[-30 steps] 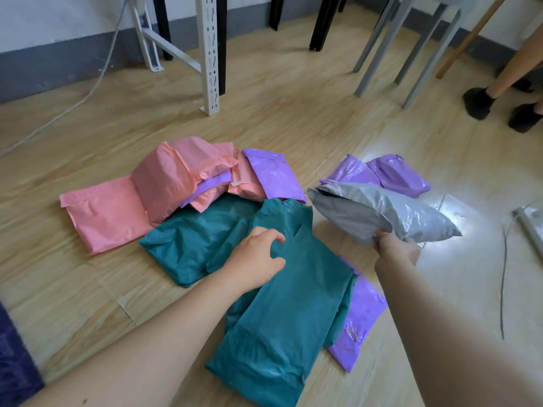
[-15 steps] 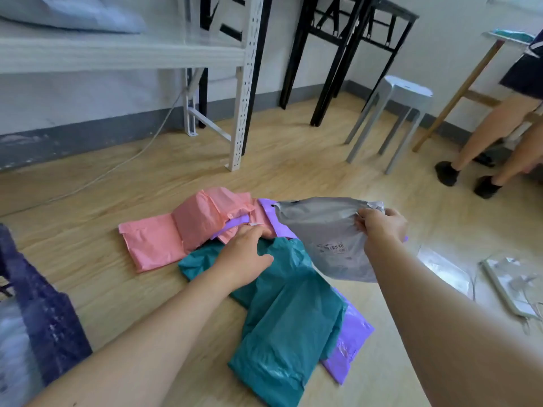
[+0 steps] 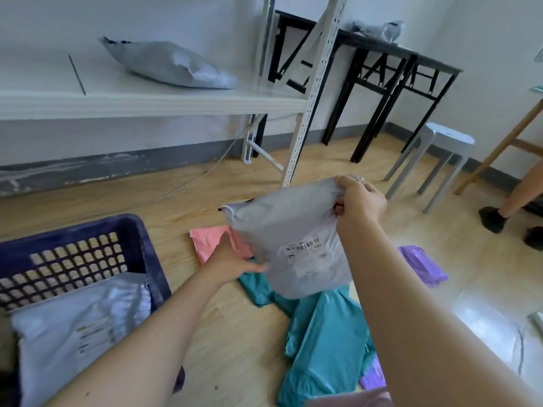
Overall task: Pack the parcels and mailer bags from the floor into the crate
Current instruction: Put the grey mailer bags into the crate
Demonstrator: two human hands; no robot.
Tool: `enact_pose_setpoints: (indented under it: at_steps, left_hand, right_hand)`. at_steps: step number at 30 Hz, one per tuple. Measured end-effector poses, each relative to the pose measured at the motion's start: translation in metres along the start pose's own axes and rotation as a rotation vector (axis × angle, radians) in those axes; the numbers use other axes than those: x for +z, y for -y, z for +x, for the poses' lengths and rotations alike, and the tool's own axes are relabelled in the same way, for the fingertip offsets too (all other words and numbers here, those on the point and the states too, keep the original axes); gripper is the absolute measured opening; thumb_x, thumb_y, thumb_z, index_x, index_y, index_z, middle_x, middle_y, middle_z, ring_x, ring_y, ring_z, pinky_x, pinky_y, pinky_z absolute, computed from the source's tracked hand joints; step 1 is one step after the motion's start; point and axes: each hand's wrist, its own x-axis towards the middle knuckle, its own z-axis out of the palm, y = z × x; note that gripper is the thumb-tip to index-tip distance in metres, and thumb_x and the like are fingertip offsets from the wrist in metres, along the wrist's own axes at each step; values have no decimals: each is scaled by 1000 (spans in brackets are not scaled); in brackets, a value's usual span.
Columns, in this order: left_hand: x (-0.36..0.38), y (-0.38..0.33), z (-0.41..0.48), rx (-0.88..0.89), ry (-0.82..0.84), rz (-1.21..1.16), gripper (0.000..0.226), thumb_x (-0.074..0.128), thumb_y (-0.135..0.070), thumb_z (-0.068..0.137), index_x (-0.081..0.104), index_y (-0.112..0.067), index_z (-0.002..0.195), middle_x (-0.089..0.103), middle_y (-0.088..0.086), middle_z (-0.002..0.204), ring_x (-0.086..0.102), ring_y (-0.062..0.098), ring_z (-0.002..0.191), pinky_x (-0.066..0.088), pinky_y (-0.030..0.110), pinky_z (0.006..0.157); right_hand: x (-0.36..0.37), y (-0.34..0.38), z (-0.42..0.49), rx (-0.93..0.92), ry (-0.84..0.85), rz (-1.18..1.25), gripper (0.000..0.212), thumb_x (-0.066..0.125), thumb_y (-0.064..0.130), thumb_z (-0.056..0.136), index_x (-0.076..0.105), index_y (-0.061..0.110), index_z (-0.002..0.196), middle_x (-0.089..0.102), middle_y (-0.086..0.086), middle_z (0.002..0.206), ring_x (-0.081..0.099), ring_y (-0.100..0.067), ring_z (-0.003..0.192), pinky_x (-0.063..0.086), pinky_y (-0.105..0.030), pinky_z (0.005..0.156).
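My right hand (image 3: pixel 360 202) grips the top corner of a grey mailer bag (image 3: pixel 293 239), which hangs in the air above the pile with its label facing me. My left hand (image 3: pixel 232 259) reaches to the bag's lower left edge, fingers straight and touching it. Beneath lie teal mailer bags (image 3: pixel 323 342), a pink one (image 3: pixel 210 240) and purple ones (image 3: pixel 421 265). The dark blue crate (image 3: pixel 88 230) stands at the left with a grey mailer bag (image 3: pixel 79 327) inside it.
A white metal shelf (image 3: pixel 176 102) carries another grey bag (image 3: pixel 170 64). Behind stand a black folding table (image 3: pixel 382 54) and a grey stool (image 3: pixel 440 154). Another person's leg and dark shoes (image 3: pixel 496 218) are at the right. A cable runs along the wooden floor.
The view tilted up and left, bringing the crate into sight. My right hand lifted the grey bag higher and leftward. My left hand left the teal bag and reached the grey bag's edge.
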Motion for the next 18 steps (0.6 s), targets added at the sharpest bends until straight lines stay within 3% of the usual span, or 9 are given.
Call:
enact_pose_setpoints:
  at_steps: [3, 5, 7, 11, 13, 18]
  left_hand:
    - [-25, 4, -6, 2, 4, -116, 89, 88, -8, 60, 35, -15, 130, 49, 0, 132, 46, 11, 116, 40, 25, 99]
    - [-42, 10, -6, 6, -1, -203, 104, 97, -28, 32, 44, -18, 121, 56, -7, 124, 53, 12, 117, 42, 30, 103]
    - [-55, 19, -1, -5, -42, -304, 127, 95, -44, 11, 51, -12, 125, 63, -2, 123, 59, 18, 115, 45, 40, 102]
    - [-72, 20, -2, 25, -101, -362, 100, 95, -15, 39, 51, -10, 128, 65, -2, 118, 61, 16, 110, 52, 20, 80]
    - [-79, 17, -3, 57, -86, -376, 88, 93, -12, 45, 55, -12, 125, 68, -4, 113, 63, 12, 105, 53, 13, 70]
    - [-98, 5, -9, 18, -75, -390, 101, 95, -43, 27, 62, -17, 118, 71, -4, 111, 66, 13, 104, 50, 29, 90]
  right_hand:
    - [22, 4, -25, 116, 127, 70, 26, 71, 3, 72, 50, 13, 58, 40, 1, 44, 30, -10, 30, 28, -16, 36]
    - [35, 6, -33, 214, 220, 125, 23, 70, 3, 74, 53, 12, 61, 42, 1, 43, 32, -8, 30, 31, -16, 36]
    - [48, 6, -37, 297, 312, 168, 21, 69, 6, 78, 54, 12, 65, 41, 4, 35, 34, -5, 28, 32, -14, 34]
    - [66, 7, -41, 385, 399, 273, 25, 67, 9, 82, 51, 14, 64, 40, 8, 31, 38, -2, 26, 33, -12, 31]
    - [72, 9, -43, 400, 404, 322, 24, 69, 9, 81, 52, 14, 64, 41, 8, 32, 40, -2, 26, 35, -12, 33]
    - [83, 12, -38, 426, 424, 476, 18, 67, 9, 83, 54, 13, 71, 47, 7, 39, 44, -1, 30, 40, -11, 39]
